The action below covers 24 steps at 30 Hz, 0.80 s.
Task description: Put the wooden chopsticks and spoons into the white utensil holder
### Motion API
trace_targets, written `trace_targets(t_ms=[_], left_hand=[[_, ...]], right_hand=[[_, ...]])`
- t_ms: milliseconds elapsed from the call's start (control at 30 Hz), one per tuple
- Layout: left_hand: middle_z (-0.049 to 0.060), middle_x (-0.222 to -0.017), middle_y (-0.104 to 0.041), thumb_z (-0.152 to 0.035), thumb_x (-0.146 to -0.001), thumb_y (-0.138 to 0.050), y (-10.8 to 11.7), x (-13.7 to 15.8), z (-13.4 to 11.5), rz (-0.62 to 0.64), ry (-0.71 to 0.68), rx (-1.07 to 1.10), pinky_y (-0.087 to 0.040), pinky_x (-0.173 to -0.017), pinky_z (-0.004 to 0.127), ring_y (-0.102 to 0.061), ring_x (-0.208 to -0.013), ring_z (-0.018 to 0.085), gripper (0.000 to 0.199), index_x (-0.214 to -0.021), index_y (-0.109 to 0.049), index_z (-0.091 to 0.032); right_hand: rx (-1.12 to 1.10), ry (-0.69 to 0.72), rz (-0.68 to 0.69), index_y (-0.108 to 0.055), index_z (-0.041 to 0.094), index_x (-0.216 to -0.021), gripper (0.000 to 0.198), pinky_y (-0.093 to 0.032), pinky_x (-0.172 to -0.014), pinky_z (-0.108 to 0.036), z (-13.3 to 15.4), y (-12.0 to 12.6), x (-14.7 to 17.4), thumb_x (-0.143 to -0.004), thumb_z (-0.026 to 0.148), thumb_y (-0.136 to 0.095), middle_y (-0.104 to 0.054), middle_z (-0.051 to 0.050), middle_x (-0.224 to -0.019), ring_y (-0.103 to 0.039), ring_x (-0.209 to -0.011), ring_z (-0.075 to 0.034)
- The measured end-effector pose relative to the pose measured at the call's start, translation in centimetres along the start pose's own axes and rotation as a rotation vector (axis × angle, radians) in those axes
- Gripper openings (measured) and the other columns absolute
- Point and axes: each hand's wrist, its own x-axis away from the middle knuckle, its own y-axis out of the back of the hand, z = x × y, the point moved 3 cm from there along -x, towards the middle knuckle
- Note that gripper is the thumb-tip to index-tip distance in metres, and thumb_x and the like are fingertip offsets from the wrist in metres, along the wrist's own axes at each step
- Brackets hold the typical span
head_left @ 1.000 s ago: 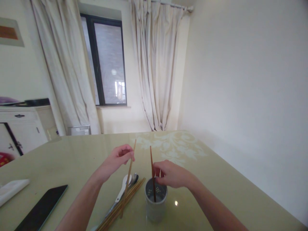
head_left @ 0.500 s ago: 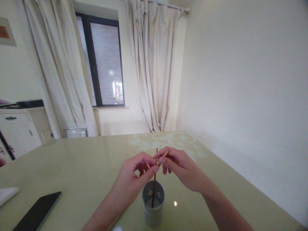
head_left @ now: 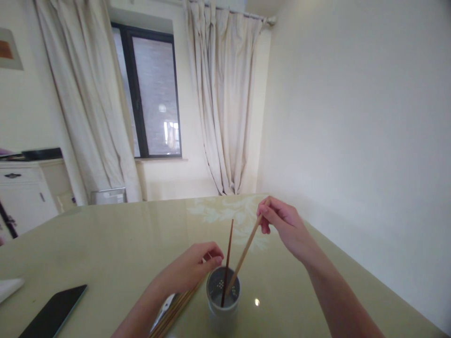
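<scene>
**Chopsticks going into the holder, one at a time**

Mid-drop right now. Right hand (head_left: 283, 225) pinching the top end of a pale wooden chopstick (head_left: 245, 249), slanted, lower tip already down inside the holder (head_left: 223, 305). Looks like the "let it slide in" step, so probably just needs loosening the pinch and letting it settle without tipping the cup.

Left hand (head_left: 197, 267) curled loosely just beside the rim, over the bundle of chopsticks (head_left: 176, 310) lying flat on the table (head_left: 105, 244); can't tell if actually gripping one.

Dark reddish chopstick (head_left: 227, 263) already standing inside, near upright. Holder: grey cylinder, matte, small drain holes in the bottom. Table glossy, glassy, pale olive with a floral print. Black phone (head_left: 52, 317) lying flat at the left, well apart.
</scene>
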Motion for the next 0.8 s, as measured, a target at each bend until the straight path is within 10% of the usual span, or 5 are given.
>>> trace_targets(t_ms=[267,800], left_hand=[[0.002,-0.087,-0.073,-0.035,-0.092,-0.055,-1.2,-0.4,0.8,-0.027,0.042,-0.063,-0.045,-0.066,0.026,-0.063,-0.075,0.016,0.026,-0.101,-0.073,-0.02],[0.004,-0.083,-0.073,-0.038,-0.099,-0.04,-0.3,-0.7,3.3,-0.008,0.135,-0.018,-0.049,-0.064,0.028,-0.068,-0.07,0.018,0.035,-0.093,-0.068,-0.019]], right_hand=[[0.172,-0.22,0.385,-0.075,0.019,-0.08,0.023,-0.049,-0.059,-0.025,-3.4,-3.9,0.3,-0.09,0.04,-0.074,-0.071,-0.001,-0.072,-0.067,-0.062,-0.015],[0.314,-0.208,0.301,-0.072,0.018,-0.078,0.024,-0.046,-0.056,-0.023,-7.0,-5.7,-0.3,-0.094,0.029,-0.059,-0.069,0.0,-0.069,-0.067,-0.057,-0.014]])
